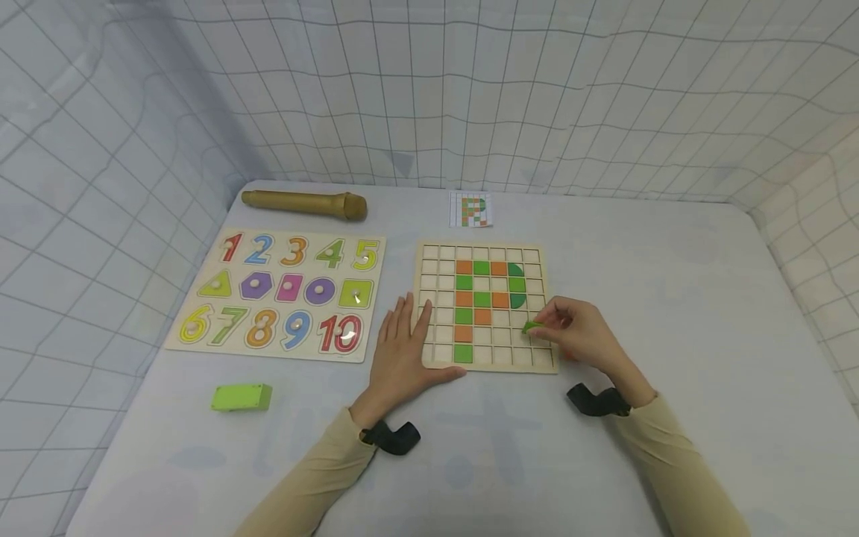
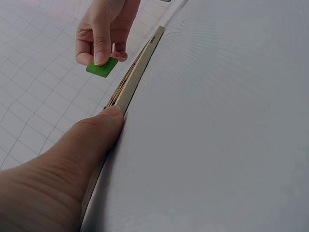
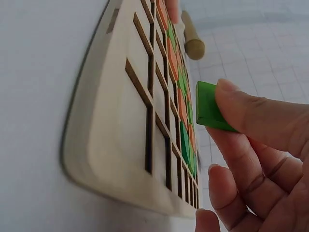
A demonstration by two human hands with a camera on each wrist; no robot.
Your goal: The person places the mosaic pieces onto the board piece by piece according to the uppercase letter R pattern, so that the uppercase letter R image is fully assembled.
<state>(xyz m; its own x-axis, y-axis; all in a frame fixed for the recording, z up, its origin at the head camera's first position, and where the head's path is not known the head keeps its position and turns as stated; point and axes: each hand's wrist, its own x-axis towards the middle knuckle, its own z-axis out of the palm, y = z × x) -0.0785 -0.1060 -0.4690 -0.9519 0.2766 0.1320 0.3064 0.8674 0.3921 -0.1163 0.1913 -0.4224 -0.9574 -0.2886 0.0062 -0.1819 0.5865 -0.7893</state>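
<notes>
A wooden grid board [image 1: 485,367] lies on the table, with orange, green and dark green pieces set in its cells in a P-like shape. My left hand [image 1: 400,356] rests at the board's lower left corner, fingers straight over the left side, thumb along the near edge. In the left wrist view the left thumb [image 2: 82,145] touches that wooden edge. My right hand [image 1: 582,333] pinches a green square tile [image 3: 207,107] between thumb and fingers. It holds the tile above the board's right part, apart from the cells.
A small pattern card [image 1: 471,209] lies behind the board. To the left is a number-and-shape puzzle [image 1: 275,294], with a gold microphone [image 1: 302,203] behind it and a green block [image 1: 241,397] in front. Something orange [image 1: 569,353] shows partly beneath the right hand.
</notes>
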